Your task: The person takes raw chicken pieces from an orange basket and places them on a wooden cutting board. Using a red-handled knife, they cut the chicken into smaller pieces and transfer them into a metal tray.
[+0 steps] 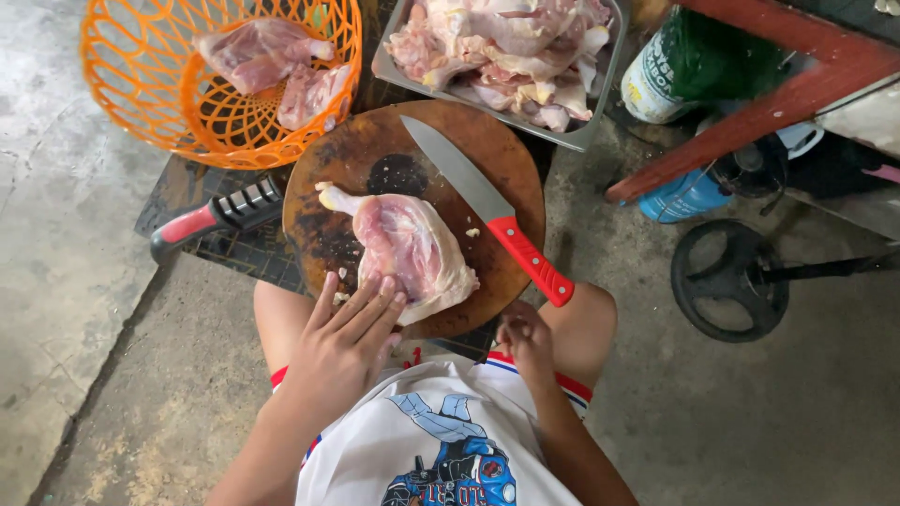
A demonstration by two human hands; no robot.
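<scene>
A raw chicken leg quarter (408,245) lies on a round dark wooden cutting board (342,169). My left hand (345,339) rests flat at the board's near edge, its fingertips touching the meat. My right hand (525,342) hovers loosely curled over my right knee, holding nothing, just below the red handle of a large knife (487,204). The knife lies diagonally across the right side of the board, blade pointing away from me.
An orange plastic basket (150,89) with chicken pieces stands at the top left. A metal tray (586,131) heaped with raw chicken sits beyond the board. A red-handled knife sharpener (220,215) lies left. A red bar (750,122), a blue canister (684,195) and a black wheel (729,279) crowd the right.
</scene>
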